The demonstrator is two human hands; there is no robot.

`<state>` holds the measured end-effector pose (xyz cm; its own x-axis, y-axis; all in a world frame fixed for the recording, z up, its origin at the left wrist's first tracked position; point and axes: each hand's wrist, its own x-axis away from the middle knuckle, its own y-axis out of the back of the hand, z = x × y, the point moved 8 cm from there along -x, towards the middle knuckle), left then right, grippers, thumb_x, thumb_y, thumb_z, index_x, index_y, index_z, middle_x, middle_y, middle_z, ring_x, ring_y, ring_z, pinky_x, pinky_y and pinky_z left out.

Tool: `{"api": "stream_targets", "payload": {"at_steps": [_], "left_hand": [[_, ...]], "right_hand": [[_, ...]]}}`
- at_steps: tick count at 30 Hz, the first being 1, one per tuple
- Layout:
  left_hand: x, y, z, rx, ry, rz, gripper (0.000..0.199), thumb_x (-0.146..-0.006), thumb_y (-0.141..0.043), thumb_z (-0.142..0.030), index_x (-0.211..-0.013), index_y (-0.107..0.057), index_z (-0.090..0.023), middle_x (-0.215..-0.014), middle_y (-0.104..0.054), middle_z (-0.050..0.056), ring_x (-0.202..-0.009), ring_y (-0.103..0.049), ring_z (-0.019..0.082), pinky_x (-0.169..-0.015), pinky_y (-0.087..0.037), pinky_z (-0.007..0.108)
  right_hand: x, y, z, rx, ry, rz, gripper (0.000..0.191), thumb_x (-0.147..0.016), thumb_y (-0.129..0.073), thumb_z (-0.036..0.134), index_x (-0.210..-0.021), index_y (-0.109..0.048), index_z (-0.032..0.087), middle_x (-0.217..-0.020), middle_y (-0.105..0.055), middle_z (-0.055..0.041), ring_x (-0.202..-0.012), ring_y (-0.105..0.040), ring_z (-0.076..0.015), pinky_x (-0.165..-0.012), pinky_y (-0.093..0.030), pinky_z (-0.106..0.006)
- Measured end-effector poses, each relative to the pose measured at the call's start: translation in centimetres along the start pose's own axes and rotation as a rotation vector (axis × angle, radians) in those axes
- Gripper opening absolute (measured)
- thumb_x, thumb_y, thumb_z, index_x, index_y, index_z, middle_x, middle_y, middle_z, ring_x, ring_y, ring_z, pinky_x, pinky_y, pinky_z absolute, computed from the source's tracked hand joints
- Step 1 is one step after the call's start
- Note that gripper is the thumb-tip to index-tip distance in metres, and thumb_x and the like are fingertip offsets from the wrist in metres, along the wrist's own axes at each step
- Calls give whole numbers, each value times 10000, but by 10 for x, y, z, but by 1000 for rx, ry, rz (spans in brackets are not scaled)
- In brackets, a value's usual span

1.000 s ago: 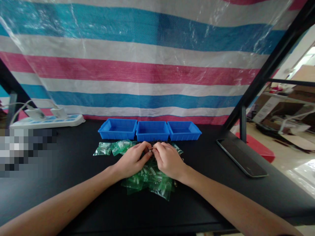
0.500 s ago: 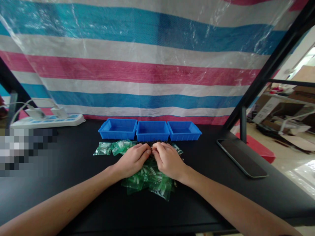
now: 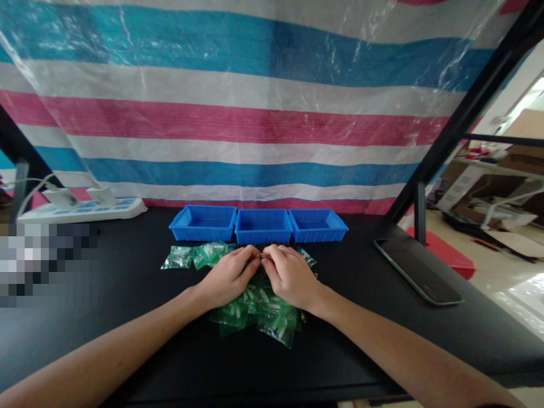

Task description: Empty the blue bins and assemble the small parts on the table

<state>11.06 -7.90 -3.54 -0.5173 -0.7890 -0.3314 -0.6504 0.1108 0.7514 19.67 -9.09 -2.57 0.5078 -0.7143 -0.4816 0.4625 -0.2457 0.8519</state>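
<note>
My left hand (image 3: 233, 273) and my right hand (image 3: 289, 276) meet fingertip to fingertip in the middle of the table. Both are closed in a pinch; whatever sits between the fingertips is hidden or too small to name. Beneath and in front of them lies a heap of green-tinted clear plastic bags (image 3: 259, 311). More green bags (image 3: 208, 255) lie to the left, beyond my left hand. Small dark pieces (image 3: 272, 245) show behind the fingers, partly covered. One more bag (image 3: 306, 256) peeks out past my right hand.
Three blue trays (image 3: 263, 232) stand in a row behind my hands. A phone (image 3: 419, 272) lies on the black table (image 3: 357, 317) at the right. A white power strip (image 3: 85, 210) with plugs is at the back left, before a striped sheet (image 3: 255, 124).
Hardly anything differs. My fingertips have shifted very slightly against each other, while the bags and trays stay where they were.
</note>
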Motion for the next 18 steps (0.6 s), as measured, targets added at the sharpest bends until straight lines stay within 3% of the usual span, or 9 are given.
{"api": "stream_targets", "payload": {"at_steps": [18], "left_hand": [[-1,0,1,-3,16,-1,207,-893,-323,-265,-800,-489,-185,-751,-538,13,-712,-527,154,-649,-409,258]], "right_hand": [[1,2,2,-59,-3,-29,93,-806,-453,189,-893,-476,169,-776,-581,-40,-747,-532,-170,-728,-390,-286]]}}
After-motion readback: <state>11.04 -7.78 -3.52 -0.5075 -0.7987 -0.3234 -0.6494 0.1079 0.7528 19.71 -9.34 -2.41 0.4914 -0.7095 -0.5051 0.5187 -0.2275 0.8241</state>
